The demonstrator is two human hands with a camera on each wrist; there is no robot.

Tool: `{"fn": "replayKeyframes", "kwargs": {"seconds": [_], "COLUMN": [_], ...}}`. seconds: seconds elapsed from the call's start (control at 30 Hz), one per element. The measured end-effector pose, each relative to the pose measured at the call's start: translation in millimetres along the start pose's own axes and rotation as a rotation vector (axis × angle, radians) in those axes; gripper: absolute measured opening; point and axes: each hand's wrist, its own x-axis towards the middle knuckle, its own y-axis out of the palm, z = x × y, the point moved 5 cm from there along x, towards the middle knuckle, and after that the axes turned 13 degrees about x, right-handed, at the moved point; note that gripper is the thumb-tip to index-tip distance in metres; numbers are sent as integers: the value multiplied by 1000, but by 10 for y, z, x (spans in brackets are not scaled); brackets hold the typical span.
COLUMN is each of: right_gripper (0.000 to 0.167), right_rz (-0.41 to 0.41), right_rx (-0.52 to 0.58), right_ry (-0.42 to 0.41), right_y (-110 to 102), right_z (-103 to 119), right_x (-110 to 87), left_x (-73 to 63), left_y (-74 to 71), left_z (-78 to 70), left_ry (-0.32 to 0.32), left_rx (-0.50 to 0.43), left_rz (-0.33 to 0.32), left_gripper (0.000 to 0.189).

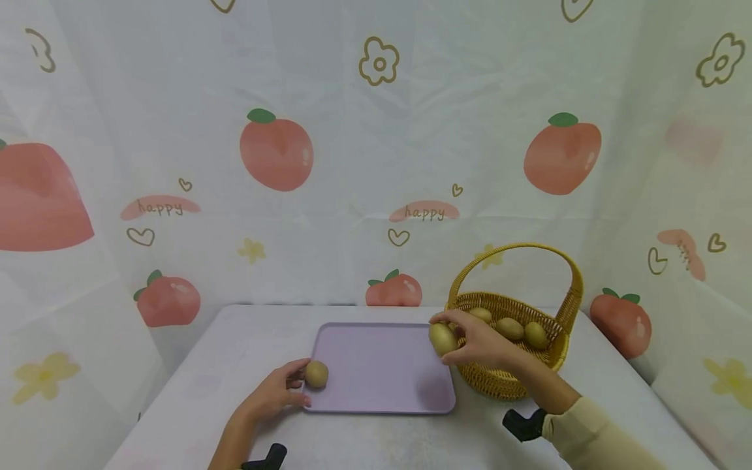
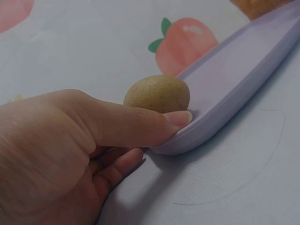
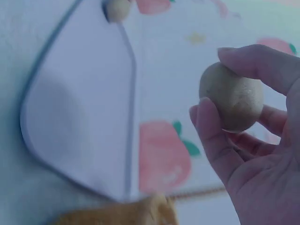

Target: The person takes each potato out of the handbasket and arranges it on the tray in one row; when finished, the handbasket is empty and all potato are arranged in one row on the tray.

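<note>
My right hand (image 1: 478,341) pinches a potato (image 1: 443,339) between thumb and fingers, above the tray's right edge beside the basket. In the right wrist view the same potato (image 3: 232,96) shows held up clear of the tray. At the left end of the lilac tray (image 1: 382,369) lies another potato (image 1: 316,374). Around that end my left hand (image 1: 276,390) is spread, fingers near the potato. In the left wrist view the straight thumb (image 2: 159,124) lies over the tray's rim in front of the potato (image 2: 157,93); the other fingers are partly hidden below.
A yellow wicker basket (image 1: 499,385) with a tall arched handle stands on the right of the white table (image 1: 194,391). Several potatoes lie in it, among them one potato (image 1: 510,328) in the middle. A fruit-printed curtain (image 1: 341,163) closes off the back and sides.
</note>
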Motion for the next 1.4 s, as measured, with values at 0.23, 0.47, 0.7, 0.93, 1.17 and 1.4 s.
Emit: {"fn": "replayKeyframes", "kwargs": {"seconds": [0.23, 0.47, 0.7, 0.93, 1.17, 1.4], "right_gripper": [58, 58, 58, 60, 60, 66], "right_rz": [15, -19, -58, -86, -82, -95], "right_rx": [-23, -45, -13, -24, -42, -33], "right_ry": [-29, 43, 98, 130, 141, 178], "right_y": [487, 977, 1415, 1717, 1877, 1874], "right_z": [-7, -220, -405, -440, -418, -392], "right_x": [304, 677, 936, 1059, 1107, 1048], "left_x": [24, 36, 64, 46, 23, 13], "left_y": [8, 2, 11, -3, -11, -5], "left_z": [24, -6, 12, -7, -1, 21], "left_ry": [-3, -4, 8, 12, 15, 4], "left_rx": [-12, 5, 6, -9, 22, 43], "left_rz": [0, -4, 2, 5, 5, 4], "left_gripper": [83, 83, 83, 82, 82, 83]}}
